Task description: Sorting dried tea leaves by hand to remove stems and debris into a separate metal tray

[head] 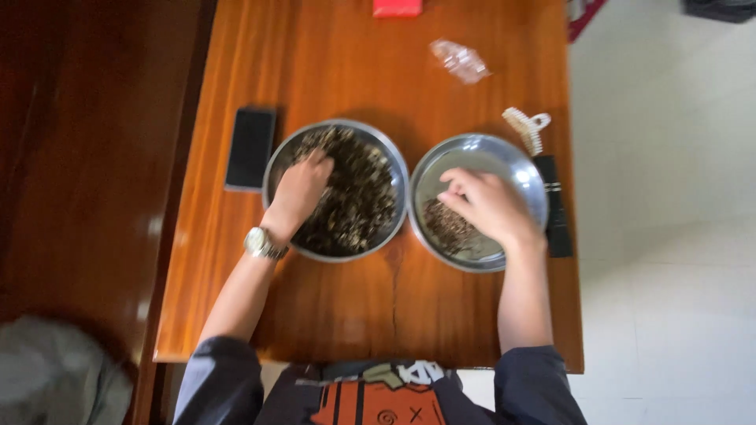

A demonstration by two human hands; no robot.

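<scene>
Head view, looking straight down at a wooden table (236,315) with two round steel bowls side by side, rims nearly touching. Left bowl (394,161) is mostly full of a dark, mixed dry material (358,205), seeds or dried leaf, too blurred to tell which. Left hand (299,189) is down in that bowl on its left side, fingers curled loosely into the pile and touching it; can't tell if anything is pinched. A metal wristwatch (260,244) sits on the left wrist at the bowl rim. Right bowl (488,149) is mostly bare metal, with a small dark heap (449,228) at its lower left. Right hand (488,206) is over that bowl, fingers drawn together and pointing left, tips just above or on the small heap; motion blur hides whether it grips any pieces. A black phone (250,148) lies face up just left of the left bowl. A cream hair claw clip (528,128) lies at the upper right of the right bowl, and a black flat bar-shaped object (556,208) lies along that bowl's right side. Crumpled clear plastic (461,61) lies further up the table, and a red object (397,8) is cut off at the top edge. Pale floor (669,197) to the right of the table.
</scene>
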